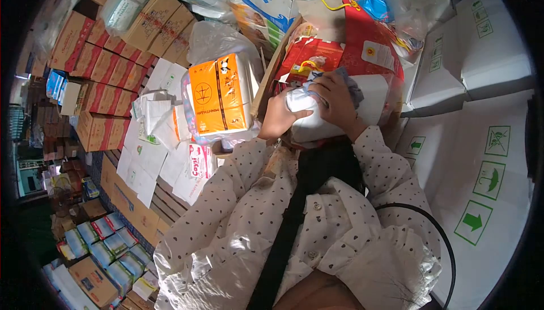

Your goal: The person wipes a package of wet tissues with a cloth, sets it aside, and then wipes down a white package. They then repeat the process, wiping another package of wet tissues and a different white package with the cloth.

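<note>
My left hand (279, 114) is on the left end of a smooth white package (375, 93), its thumb lying over the top and its fingers partly hidden. My right hand (335, 101) is closed on a crumpled blue-grey cloth (355, 88), pressed against the package's upper side. What the package contains cannot be made out. Just beyond my hands is an open cardboard box (271, 78) with red printed packages (311, 55) in it.
An orange-and-white tissue pack (221, 93) stands left of my hands, above a small Caysi box (201, 161). White cartons (481, 163) with green symbols rise on the right. Stacked brown-and-red cartons (107, 63) fill the left. A black cable (436, 225) curves by my right side.
</note>
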The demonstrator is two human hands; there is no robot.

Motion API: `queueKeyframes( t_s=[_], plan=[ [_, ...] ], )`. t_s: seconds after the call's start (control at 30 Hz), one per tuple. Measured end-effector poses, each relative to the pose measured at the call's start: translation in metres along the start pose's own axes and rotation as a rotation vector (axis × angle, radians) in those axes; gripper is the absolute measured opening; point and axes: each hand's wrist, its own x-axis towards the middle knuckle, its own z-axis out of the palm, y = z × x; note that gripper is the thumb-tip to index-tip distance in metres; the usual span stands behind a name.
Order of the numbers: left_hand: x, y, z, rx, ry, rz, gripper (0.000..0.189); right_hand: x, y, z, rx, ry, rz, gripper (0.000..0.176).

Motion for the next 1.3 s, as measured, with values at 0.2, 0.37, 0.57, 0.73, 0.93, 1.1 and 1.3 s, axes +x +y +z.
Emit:
queueKeyframes(
  t_s=[0.2, 0.37, 0.57, 0.73, 0.93, 1.1, 1.3],
  plan=[
    [0.004, -0.002, -0.004, 0.057, -0.072, -0.018, 0.067, 0.004, -0.009, 0.010, 0.046, -0.020, -0.073, 0.022],
    [0.003, 0.002, -0.004, 0.029, -0.028, -0.022, 0.057, -0.006, 0.015, -0.012, -0.070, -0.055, -0.045, 0.021],
    [0.009, -0.010, -0.002, 0.091, -0.069, -0.004, 0.060, 0.013, -0.005, 0.009, 0.077, -0.022, -0.058, 0.024],
    [0.006, -0.005, -0.003, 0.095, -0.062, -0.055, 0.064, -0.002, 0.004, 0.017, 0.210, -0.021, -0.050, 0.020],
    [0.004, 0.006, -0.002, 0.006, -0.006, 0.003, 0.062, -0.012, 0.025, 0.000, 0.039, -0.044, 0.069, 0.019],
    [0.006, 0.000, -0.004, 0.105, -0.058, -0.041, 0.065, 0.015, -0.016, 0.007, 0.213, -0.069, -0.049, 0.018],
    [0.001, -0.008, -0.001, 0.110, 0.030, 0.040, 0.066, -0.023, 0.031, -0.009, 0.085, -0.008, 0.053, 0.022]
  ],
)
